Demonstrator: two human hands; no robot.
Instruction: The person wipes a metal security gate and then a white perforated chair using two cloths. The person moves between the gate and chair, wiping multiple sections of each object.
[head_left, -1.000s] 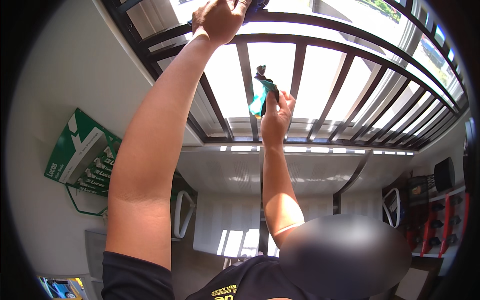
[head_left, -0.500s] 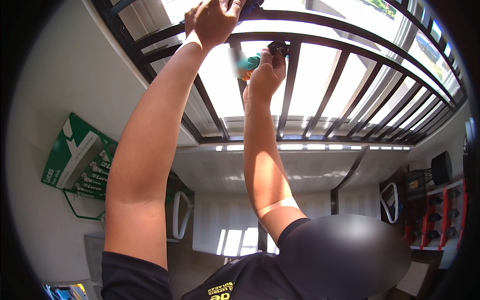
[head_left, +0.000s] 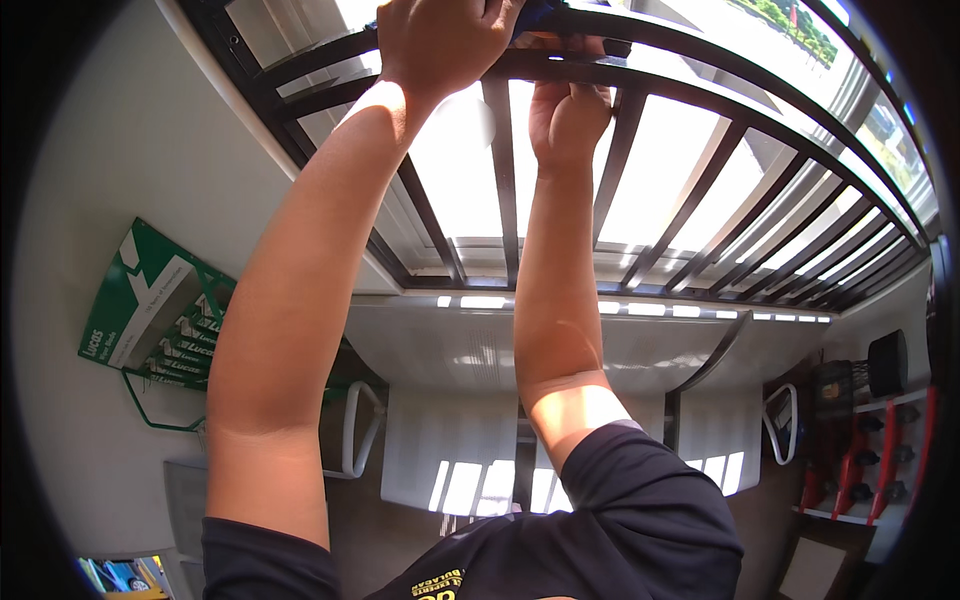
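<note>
A black metal window grille [head_left: 665,82] spans the top of the head view, its upright bars running down to a lower rail. My left hand [head_left: 440,40] is closed at the upper rail, on a dark blue cloth [head_left: 540,17] that shows past its fingers. To its right, my right hand [head_left: 570,120] reaches up behind the second rail. Its curled fingers show between the two rails, beside a small dark object; the rail partly hides them, so what they grip is unclear.
Behind the grille is a bright window. Below it stands a row of light grey seats [head_left: 450,420] with white armrests [head_left: 355,430]. A green display rack [head_left: 150,300] hangs on the left; a red and white shelf rack [head_left: 880,450] stands right.
My right hand has moved up and right, from below the second rail to behind it. The teal and orange thing beside it no longer shows. My left hand has shifted slightly right.
</note>
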